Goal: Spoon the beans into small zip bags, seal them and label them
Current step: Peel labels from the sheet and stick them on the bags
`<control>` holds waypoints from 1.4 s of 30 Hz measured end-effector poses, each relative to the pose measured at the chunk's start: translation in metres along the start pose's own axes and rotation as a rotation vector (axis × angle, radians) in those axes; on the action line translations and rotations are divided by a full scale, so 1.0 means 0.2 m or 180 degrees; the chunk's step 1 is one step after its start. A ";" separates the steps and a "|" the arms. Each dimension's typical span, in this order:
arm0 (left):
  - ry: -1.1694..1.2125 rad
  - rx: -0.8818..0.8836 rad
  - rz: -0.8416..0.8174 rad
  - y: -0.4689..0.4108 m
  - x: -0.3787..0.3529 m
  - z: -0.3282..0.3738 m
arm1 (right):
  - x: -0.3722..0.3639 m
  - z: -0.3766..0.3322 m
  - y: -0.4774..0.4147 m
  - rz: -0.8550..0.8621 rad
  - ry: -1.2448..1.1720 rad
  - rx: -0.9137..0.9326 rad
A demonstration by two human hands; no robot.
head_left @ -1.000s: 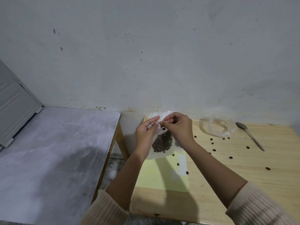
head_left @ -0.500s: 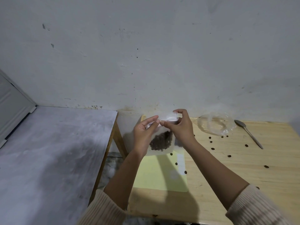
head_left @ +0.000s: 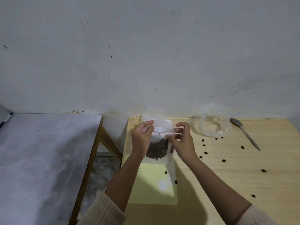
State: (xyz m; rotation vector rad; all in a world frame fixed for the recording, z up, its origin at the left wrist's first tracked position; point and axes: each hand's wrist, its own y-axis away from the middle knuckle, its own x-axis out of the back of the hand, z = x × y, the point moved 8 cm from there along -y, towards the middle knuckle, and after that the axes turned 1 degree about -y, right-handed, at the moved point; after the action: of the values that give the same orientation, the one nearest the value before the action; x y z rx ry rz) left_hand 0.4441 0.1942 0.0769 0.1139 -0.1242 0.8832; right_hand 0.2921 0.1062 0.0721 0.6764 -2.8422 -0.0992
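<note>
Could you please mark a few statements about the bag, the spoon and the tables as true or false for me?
1. The left hand and the right hand both pinch the zip bag. True.
2. The spoon is in the right hand. False: it lies on the wooden table, apart from both hands.
3. Loose beans lie scattered on the wooden table. True.
4. The yellow sheet lies on the grey table. False: it lies on the wooden table.
</note>
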 end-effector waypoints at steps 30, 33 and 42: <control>-0.1346 -0.0069 -0.0753 -0.22 -0.15 -0.42 | -0.09 0.42 -0.13 0.0538 0.0577 -0.0247; -0.0928 0.0062 -0.0842 -0.23 -0.14 -0.42 | -0.12 0.39 -0.17 0.0608 0.0511 -0.0223; -0.0510 0.0075 -0.0900 -0.28 -0.10 -0.44 | -0.25 0.34 -0.25 0.0375 0.0471 -0.0154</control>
State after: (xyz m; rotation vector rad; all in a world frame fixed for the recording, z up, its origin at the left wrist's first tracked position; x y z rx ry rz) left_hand 0.4806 0.1575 -0.0154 0.2189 -0.2412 0.5929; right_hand 0.3412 0.0855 -0.0100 0.4841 -2.7203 -0.0946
